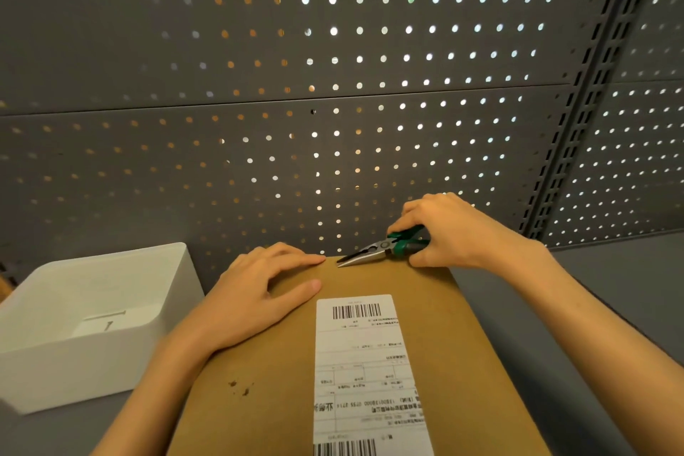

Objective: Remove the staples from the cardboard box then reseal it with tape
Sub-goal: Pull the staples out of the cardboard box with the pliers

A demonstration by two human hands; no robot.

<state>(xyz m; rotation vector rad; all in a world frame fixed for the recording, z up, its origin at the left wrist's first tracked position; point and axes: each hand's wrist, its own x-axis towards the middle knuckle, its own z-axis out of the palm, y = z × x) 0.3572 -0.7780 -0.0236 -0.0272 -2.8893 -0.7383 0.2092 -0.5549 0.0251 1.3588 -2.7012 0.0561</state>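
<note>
Brown cardboard box [259, 363] on a grey table [610, 289], top face up, white shipping label [361, 363] with barcodes stuck along it, small dark stains near the left edge. Left hand [259, 292] flat on the box top, fingers straight and pressing. Right hand [455, 233] curled round green-handled pliers [385, 246], tips touching the far edge. White bin [55, 363] just left of the box, pegboard wall [333, 67] close behind

Dim warm light, bright backlight through pegboard [333, 59] holes; soft focus, wide-angle bending at edges
</note>
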